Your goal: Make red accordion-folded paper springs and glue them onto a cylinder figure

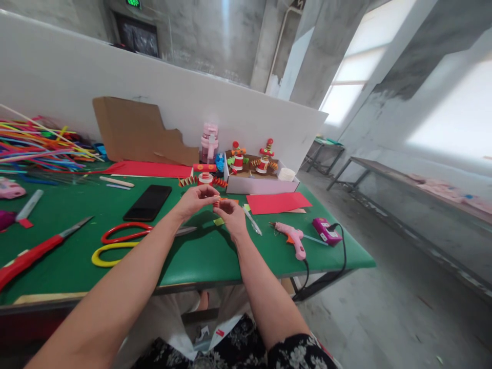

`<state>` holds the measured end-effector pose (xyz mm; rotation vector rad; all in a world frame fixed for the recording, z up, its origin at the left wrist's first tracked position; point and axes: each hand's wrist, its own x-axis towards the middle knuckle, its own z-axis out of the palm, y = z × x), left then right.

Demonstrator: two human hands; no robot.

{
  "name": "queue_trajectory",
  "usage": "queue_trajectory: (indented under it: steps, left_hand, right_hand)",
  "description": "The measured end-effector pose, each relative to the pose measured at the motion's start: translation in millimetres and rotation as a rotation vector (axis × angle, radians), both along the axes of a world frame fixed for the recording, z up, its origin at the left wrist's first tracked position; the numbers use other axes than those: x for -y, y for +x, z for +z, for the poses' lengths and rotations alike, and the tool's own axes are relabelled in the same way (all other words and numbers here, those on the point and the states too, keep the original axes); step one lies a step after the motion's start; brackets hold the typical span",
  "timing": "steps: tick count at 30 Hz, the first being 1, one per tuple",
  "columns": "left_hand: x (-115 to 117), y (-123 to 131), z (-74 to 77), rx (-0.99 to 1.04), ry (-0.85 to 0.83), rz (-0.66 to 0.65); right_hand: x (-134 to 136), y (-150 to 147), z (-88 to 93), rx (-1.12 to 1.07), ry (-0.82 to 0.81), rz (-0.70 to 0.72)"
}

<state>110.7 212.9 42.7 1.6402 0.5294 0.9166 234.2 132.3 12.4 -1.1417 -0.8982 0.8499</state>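
My left hand [199,200] and my right hand [231,215] meet over the green table, pinching a small folded orange-and-red paper strip [217,202] between their fingertips. Just beyond them stands a red-and-white paper figure [205,178] with accordion-folded arms spread to both sides. An orange paper piece [232,201] lies partly behind my right fingers. Under my left forearm are large scissors [126,234] with one red and one yellow handle loop. Right of my right hand lies a pen [252,221], with small yellow-green paper scraps near it.
A pink glue gun [292,237] with its cord and a purple box [326,231] lie on the right. Behind are red paper [280,203] and a white box [261,185] holding two figures. Leftward are a black phone [148,203], a red-handled cutter [36,257] and pipe cleaners [42,146].
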Motion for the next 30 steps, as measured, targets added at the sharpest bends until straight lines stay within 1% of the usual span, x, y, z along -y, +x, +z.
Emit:
queue_trajectory:
  steps: [4,10,14,21,26,30]
  left_hand:
    - [1.1,0.1,1.0,0.005,-0.028,-0.015]
    - [1.2,0.2,0.7,0.036,-0.039,-0.013]
    - [1.2,-0.5,0.9,0.034,-0.036,-0.014]
    - [-0.9,-0.9,0.3,0.049,-0.084,-0.046]
    - [-3.7,-0.6,-2.1,0.052,-0.098,-0.023]
    - [-5.9,0.5,-3.5,0.09,-0.087,0.038]
  right_hand:
    - [0.4,0.5,-0.1,-0.016,-0.001,0.009]
    - [-0.3,-0.5,0.0,-0.079,0.034,-0.015]
    - [-1.6,-0.7,-0.3,-0.103,0.017,0.001]
    - [-3.8,2.0,-4.8,-0.117,0.047,0.012]
    - [-4.2,1.6,-5.6,-0.145,0.062,0.01]
    - [-4.3,1.4,-4.1,-0.169,0.038,-0.007]
